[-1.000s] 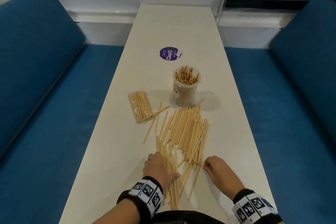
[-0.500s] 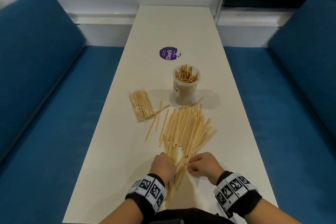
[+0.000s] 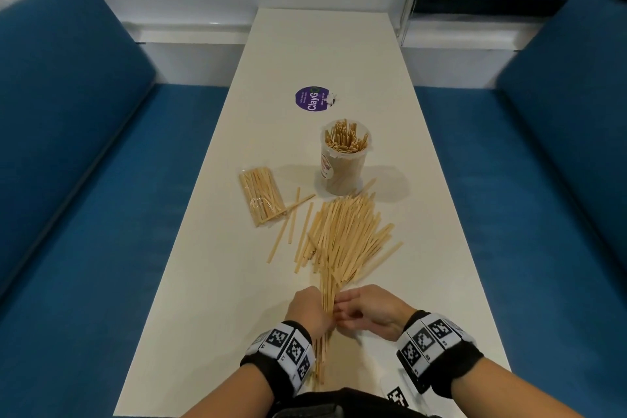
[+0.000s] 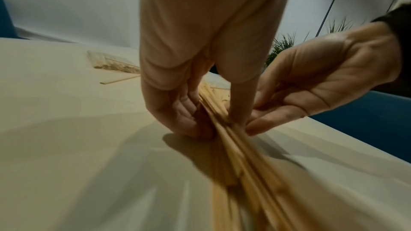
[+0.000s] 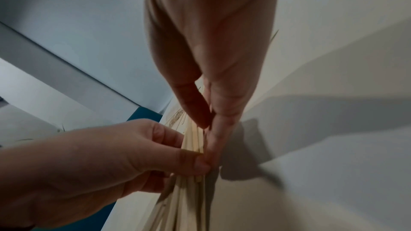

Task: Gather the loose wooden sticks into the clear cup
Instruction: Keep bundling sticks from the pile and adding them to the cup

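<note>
Loose wooden sticks [image 3: 342, 241] lie in a fan on the white table [image 3: 210, 299], converging to a tight bundle at the near end. My left hand [image 3: 310, 310] grips that bundle between thumb and fingers [image 4: 184, 111], knuckles on the table. My right hand [image 3: 359, 310] pinches the same bundle [image 5: 193, 140] from the right, its fingertips [image 5: 220, 129] against the left thumb. The clear cup [image 3: 344, 159] stands upright beyond the pile, full of sticks. A few stray sticks [image 3: 291, 224] lie left of the pile.
A clear bag of sticks [image 3: 261, 195] lies left of the cup. A purple round sticker [image 3: 312, 98] sits further back. Blue bench seats [image 3: 101, 214] flank the narrow table on both sides; a white wall closes the far end.
Both hands have come together at the near end of the pile, squeezing the scattered near ends into one narrow bundle. The far ends now fan out to the right.
</note>
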### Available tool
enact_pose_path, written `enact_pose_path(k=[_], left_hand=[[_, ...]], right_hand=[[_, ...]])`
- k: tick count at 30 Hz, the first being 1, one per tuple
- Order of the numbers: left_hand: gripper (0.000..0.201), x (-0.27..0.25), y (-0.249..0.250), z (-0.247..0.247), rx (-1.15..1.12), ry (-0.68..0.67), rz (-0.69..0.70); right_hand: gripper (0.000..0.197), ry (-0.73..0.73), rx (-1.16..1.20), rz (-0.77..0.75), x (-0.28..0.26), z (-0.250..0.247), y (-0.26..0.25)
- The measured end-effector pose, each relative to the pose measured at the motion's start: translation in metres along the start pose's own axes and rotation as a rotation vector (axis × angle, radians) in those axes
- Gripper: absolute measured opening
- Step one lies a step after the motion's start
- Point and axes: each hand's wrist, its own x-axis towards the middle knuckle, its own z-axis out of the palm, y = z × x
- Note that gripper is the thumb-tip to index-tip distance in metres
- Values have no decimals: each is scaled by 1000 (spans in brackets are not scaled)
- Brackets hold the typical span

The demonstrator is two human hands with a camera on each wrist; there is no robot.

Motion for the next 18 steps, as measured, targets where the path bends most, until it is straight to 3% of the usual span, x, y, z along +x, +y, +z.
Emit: enact_pose_path(k=[7,12,18], left_hand=[[29,1,2,4,199,62,31],[13,-3,8,9,348,121,124],[24,-2,10,11,507,112,134]], right_hand=[[44,-35,-232,-15,-10,5,-7],[16,23,-376,-23,-15,-8,-8],[23,62,-429,-16,-25,-26,-5]])
